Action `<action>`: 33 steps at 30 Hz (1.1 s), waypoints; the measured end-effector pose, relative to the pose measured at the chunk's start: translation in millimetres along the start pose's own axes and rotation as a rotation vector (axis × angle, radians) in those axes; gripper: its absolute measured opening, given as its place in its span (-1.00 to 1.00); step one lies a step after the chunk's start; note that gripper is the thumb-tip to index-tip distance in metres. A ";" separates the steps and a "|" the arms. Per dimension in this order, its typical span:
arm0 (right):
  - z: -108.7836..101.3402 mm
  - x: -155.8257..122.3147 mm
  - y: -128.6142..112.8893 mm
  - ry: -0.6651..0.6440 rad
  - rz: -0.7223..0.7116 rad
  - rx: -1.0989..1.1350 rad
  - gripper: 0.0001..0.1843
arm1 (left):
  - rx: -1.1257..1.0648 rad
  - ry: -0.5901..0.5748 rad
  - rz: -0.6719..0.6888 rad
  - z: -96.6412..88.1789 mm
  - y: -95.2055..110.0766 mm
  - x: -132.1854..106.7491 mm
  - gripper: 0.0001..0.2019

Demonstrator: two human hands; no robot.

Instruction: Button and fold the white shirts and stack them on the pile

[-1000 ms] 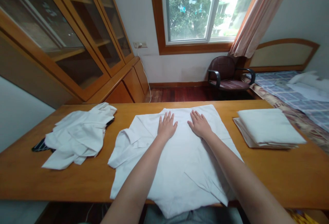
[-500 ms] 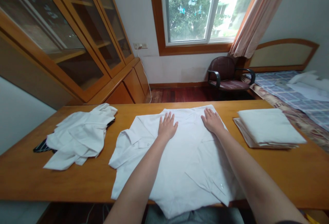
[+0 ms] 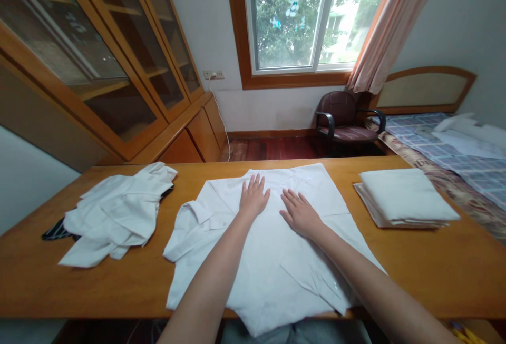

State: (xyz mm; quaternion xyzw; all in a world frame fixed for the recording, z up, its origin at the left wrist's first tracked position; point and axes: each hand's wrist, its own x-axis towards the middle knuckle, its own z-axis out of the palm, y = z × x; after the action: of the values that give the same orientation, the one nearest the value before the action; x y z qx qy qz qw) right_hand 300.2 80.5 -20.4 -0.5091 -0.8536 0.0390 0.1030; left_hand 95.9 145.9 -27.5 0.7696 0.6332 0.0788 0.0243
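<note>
We find the white shirt (image 3: 269,252) spread on the wooden tabletop (image 3: 427,267), directly in front of the person, its lower hem reaching past the near edge. The left hand (image 3: 254,196) lies palm down on the shirt's far part, fingers slightly apart; the right hand (image 3: 300,213) rests flat just beside it on the shirt, fingers nearly together. We see neither hand gripping anything. In our judgement, the overhanging hem is the chief risk: a pull toward the body, or a snag at the lap, could drag the shirt off line. Uneven pressure from the palms could also set the creases at the shirt's near right part, or bunch the turned-over cloth on its left side. As to containers, we note one glass-fronted cabinet (image 3: 144,139), beyond the shirt to the left; we can make out shelves, but reflections keep us from confirming any contents. Left of the shirt lies a crumpled white garment (image 3: 118,209) over dark striped cloth (image 3: 57,231); right of it, apart, sits a folded stack (image 3: 409,194).
</note>
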 end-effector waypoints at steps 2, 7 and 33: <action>-1.0 -5.4 7.5 -0.006 0.031 -0.003 -0.35 | 0.003 -0.006 -0.001 -0.5 -0.3 0.9 -0.38; -6.4 -15.6 39.7 0.002 0.144 -0.037 -0.38 | -0.009 -0.012 0.023 -1.9 -2.8 4.7 -0.38; 4.4 -25.6 -55.9 0.109 -0.029 0.046 -0.40 | 0.047 0.083 0.294 -15.0 -4.8 -120.3 -0.46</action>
State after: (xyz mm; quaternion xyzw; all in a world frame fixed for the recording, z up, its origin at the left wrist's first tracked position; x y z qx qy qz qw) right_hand 262.9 31.4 -18.6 -0.4956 -0.8528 0.0292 0.1617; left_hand 66.6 28.2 -24.3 0.8505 0.5157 0.0984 -0.0317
